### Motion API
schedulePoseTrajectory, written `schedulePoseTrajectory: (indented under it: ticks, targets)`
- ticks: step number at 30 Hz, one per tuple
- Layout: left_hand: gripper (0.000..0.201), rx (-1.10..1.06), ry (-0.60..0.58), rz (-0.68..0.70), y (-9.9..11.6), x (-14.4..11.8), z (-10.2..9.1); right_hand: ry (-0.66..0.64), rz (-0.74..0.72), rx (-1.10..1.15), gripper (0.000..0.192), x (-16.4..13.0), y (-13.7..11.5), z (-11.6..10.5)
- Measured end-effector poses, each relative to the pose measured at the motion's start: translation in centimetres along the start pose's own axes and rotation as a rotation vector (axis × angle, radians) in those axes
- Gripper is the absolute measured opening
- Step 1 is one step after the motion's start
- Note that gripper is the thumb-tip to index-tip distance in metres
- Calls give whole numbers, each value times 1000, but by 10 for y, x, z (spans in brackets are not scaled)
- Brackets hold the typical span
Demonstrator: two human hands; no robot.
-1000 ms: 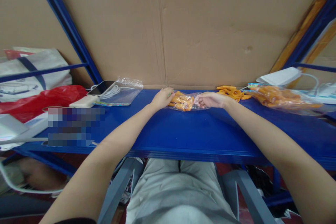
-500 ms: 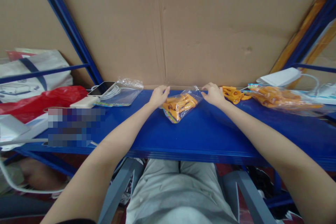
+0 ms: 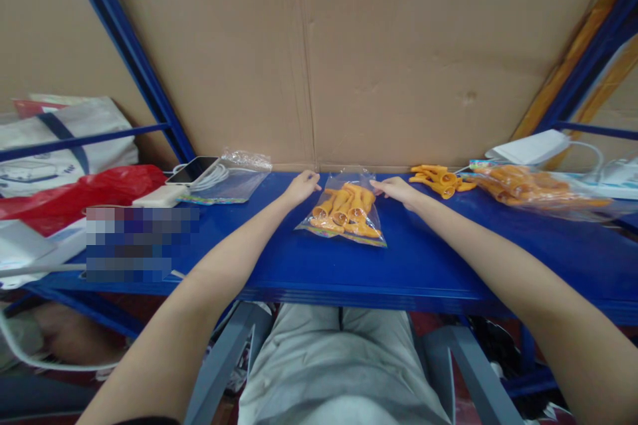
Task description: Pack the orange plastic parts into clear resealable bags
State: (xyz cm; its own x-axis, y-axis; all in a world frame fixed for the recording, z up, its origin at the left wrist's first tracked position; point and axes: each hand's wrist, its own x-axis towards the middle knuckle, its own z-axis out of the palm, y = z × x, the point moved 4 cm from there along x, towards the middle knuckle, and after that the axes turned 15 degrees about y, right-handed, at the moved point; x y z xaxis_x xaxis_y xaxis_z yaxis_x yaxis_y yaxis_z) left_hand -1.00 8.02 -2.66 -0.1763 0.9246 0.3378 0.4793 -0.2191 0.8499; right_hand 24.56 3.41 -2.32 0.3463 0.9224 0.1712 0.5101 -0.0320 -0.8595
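A clear plastic bag of orange plastic pieces (image 3: 345, 210) lies flat on the blue shelf (image 3: 428, 259), its mouth toward the cardboard wall. My left hand (image 3: 300, 187) pinches the bag's far left corner. My right hand (image 3: 395, 190) pinches the far right corner. Both forearms reach out over the shelf's front edge. A small loose heap of orange pieces (image 3: 438, 178) lies just right of my right hand.
A bigger bag of orange pieces (image 3: 533, 187) and a white box (image 3: 531, 145) sit at the right. At the left are empty clear bags (image 3: 229, 179), a phone (image 3: 192, 169) with a white cable, and a red plastic bag (image 3: 74, 189). Cardboard (image 3: 399, 53) closes off the back.
The bag was bunched between my hands near the wall, then lifted by its top edge. Now it lies spread flat, lower end toward me, with my hands at its far corners.
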Motion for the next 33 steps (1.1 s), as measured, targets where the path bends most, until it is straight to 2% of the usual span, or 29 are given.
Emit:
schedulePoseTrajectory:
  ticks: [2, 5, 8, 11, 16, 21, 26, 33]
  targets:
    - [3, -7, -8, -25, -1, -2, 3, 10, 27, 94, 30, -4, -2, 4]
    - [10, -60, -57, -89, -1, -6, 5, 34, 115, 283, 31, -7, -1, 7]
    - [20, -151, -70, -162, -3, -7, 5, -29, 196, 511, 30, -9, 0, 11]
    - [25, -229, -55, -221, -7, -4, 5, -99, 238, 637, 31, -11, 0, 13]
    - [27, -247, -54, -260, -9, -1, 4, -233, 241, 684, 31, -14, 0, 18]
    - [29, -114, -56, -210, -7, -3, -1, -365, 222, 710, 26, -18, -3, 21]
    - [7, 3, -84, -118, -5, -4, -3, -383, 220, 706, 26, -21, -5, 18]
    - [15, -4, -76, -136, -4, -6, -2, -373, 213, 683, 25, -23, -7, 16]
